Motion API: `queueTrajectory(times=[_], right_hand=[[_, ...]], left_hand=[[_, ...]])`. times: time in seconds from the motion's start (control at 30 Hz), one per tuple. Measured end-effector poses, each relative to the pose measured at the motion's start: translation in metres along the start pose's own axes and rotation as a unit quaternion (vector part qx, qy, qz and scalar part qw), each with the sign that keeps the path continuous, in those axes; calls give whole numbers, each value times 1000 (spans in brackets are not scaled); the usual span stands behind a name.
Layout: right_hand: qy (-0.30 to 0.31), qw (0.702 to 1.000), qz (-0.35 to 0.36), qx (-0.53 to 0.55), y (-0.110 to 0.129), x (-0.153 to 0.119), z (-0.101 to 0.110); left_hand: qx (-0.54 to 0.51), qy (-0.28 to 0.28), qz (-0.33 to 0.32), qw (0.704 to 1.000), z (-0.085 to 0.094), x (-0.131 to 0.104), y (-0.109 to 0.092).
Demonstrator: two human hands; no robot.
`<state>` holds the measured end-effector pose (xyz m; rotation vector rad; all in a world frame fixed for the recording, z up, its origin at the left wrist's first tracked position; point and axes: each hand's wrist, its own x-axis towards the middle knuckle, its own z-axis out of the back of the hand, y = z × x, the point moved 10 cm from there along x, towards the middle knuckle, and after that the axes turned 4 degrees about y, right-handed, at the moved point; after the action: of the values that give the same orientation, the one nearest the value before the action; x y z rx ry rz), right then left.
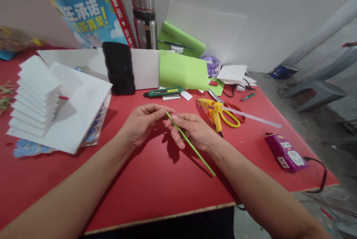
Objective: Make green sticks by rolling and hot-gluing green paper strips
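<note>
A thin, light green strip [195,150], perhaps paper or foam, slants over the red table between my hands. Its far end sits in the pinched thumb and fingertips of my left hand [147,122]. A little below that, my right hand [192,127] has its thumb on the strip, with the fingers curled beneath. The free end points down and right, toward the table's front edge. To the right of my right hand lie a yellow hot glue gun [214,112] with a clear glue stick [251,116] in its back and a pair of scissors [232,117].
Beyond my hands lie a green box cutter [163,91], green sheets [182,70] and an upright black phone [118,68]. White folded pieces [36,97] stand at left. A steel thermos [145,21] is behind. A purple power box [286,152] with a cord sits near the right edge.
</note>
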<state>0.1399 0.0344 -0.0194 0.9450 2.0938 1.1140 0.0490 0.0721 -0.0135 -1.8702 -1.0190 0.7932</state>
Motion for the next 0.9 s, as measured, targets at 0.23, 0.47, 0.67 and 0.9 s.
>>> queueTrajectory(times=[0.23, 0.47, 0.67, 0.9], right_hand=[[-2, 996, -21, -82, -12, 2, 1], [1, 999, -26, -42, -15, 3, 2], [12, 1000, -24, 2, -9, 2, 2], [19, 1000, -12, -8, -12, 3, -1]], left_hand=[[43, -85, 0, 995, 19, 1, 0], [25, -61, -9, 998, 18, 5, -3], [-47, -16, 23, 999, 11, 8, 7], [-19, -41, 49, 998, 8, 3, 17]])
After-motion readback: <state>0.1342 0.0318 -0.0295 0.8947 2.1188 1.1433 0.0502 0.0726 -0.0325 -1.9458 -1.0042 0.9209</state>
